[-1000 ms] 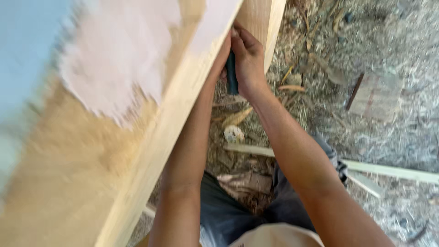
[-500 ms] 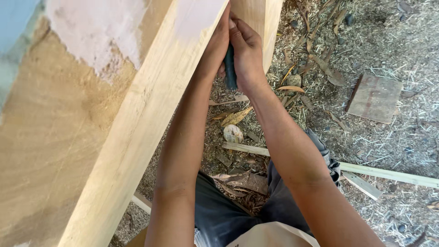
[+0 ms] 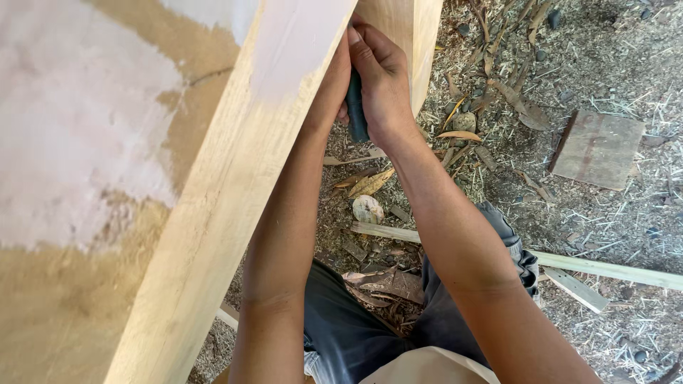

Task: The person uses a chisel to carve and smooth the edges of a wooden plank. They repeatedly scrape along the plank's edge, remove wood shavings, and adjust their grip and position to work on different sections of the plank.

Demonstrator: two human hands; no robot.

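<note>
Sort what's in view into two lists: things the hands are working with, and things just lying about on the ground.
In use:
right hand
left hand, mostly hidden
dark tool handle
pale wooden beam

Lying about:
square wood offcut
thin wooden strip
round pale stone
dry leaves
wood shavings

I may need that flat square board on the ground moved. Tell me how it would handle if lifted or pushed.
The square board looks like rigid flat wood, so it should stay stiff when lifted. It seems thin, so probably light. Lying flat on sawdust and dry leaves, it likely slides rather than rolls or tips.
</note>
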